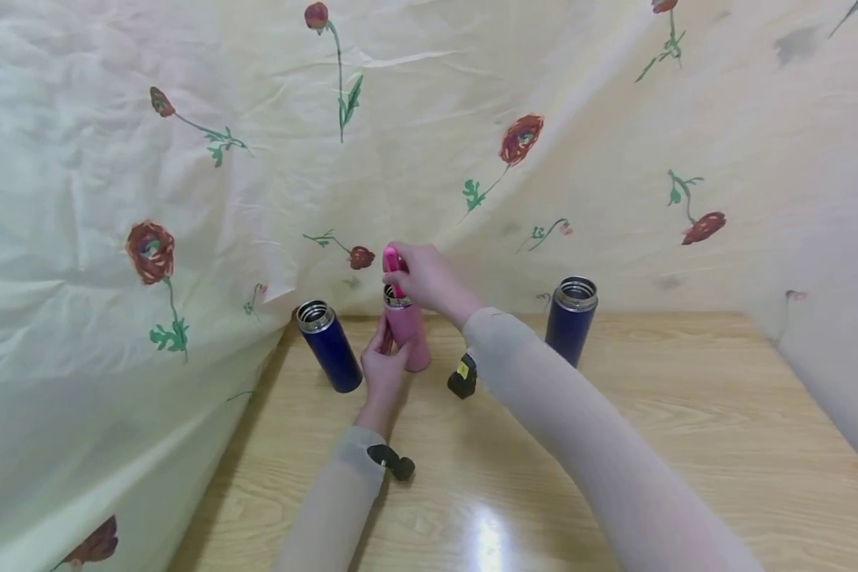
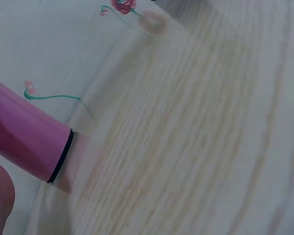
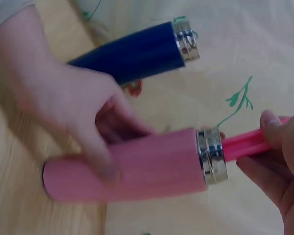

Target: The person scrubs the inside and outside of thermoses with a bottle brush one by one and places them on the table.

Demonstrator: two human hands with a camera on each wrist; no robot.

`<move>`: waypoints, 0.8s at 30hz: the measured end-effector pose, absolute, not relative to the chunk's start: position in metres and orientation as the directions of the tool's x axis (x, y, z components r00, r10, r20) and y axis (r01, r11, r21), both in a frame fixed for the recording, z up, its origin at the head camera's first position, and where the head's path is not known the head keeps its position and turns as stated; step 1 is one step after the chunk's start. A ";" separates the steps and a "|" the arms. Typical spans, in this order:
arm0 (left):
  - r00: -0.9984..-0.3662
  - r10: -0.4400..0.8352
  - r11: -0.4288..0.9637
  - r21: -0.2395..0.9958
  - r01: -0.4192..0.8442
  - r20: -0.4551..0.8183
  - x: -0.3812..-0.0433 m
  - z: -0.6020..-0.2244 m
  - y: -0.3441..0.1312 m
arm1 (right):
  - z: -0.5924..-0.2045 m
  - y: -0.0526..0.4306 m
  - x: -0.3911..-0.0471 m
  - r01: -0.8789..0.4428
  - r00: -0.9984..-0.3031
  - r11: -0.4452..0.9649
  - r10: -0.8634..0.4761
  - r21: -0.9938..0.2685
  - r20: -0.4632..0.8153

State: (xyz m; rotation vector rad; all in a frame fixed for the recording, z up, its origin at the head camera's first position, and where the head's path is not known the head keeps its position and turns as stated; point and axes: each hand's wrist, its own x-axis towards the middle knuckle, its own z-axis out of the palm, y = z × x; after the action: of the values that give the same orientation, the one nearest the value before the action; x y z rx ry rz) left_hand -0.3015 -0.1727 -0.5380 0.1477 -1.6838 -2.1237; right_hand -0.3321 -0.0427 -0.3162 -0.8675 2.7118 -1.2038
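Note:
A pink bottle (image 1: 413, 342) with a bare metal neck stands on the table in the head view, lidless. My left hand (image 1: 384, 369) grips its side; in the right wrist view the thumb and fingers of the left hand (image 3: 73, 98) go around the pink body (image 3: 157, 169). Above the mouth, my right hand (image 1: 429, 276) pinches a bright pink handle (image 1: 392, 262). The handle (image 3: 245, 146) runs into the bottle's opening, so its lower end is hidden. Only the base of the pink bottle (image 2: 34, 132) and a bit of hand appear in the left wrist view.
An open dark blue bottle (image 1: 332, 349) stands left of the pink one. A second open blue bottle (image 1: 570, 326) is at the right, partly behind my right forearm. Flower-patterned cloth (image 1: 429, 159) hangs behind and to the left of the wooden table (image 1: 722, 413).

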 end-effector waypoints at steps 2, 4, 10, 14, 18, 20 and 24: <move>-0.904 -0.379 -0.155 0.950 0.272 0.197 -0.302 -0.539 -0.169 | -0.322 -0.043 -0.332 -0.460 -0.859 0.547 -0.473 -0.700 0.195; -0.899 -0.381 -0.130 0.950 0.283 0.216 -0.302 -0.538 -0.165 | -0.323 -0.042 -0.333 -0.452 -0.871 0.539 -0.438 -0.711 0.221; -0.905 -0.378 -0.122 0.958 0.259 0.196 -0.304 -0.536 -0.158 | -0.328 -0.036 -0.331 -0.452 -0.879 0.540 -0.406 -0.710 0.251; -0.909 -0.385 -0.128 0.967 0.222 0.158 -0.301 -0.530 -0.155 | -0.334 -0.027 -0.323 -0.462 -0.873 0.495 -0.398 -0.736 0.280; -0.913 -0.376 -0.081 0.975 0.205 0.161 -0.294 -0.526 -0.154 | -0.345 -0.008 -0.311 -0.435 -0.889 0.377 -0.326 -0.818 0.322; -0.916 -0.358 -0.026 0.979 0.201 0.179 -0.289 -0.524 -0.153 | -0.351 0.006 -0.304 -0.421 -0.899 0.322 -0.274 -0.848 0.343; -0.929 -0.284 0.082 0.972 0.222 0.236 -0.276 -0.519 -0.150 | -0.360 0.040 -0.285 -0.394 -0.915 0.218 -0.185 -0.893 0.358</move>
State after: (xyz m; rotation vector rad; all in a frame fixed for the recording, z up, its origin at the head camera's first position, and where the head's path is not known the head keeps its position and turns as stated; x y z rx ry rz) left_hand -0.2760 -0.1499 -0.5191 0.0617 -2.0030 -1.9068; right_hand -0.2853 0.0402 -0.3596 -0.6213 2.5815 -1.9867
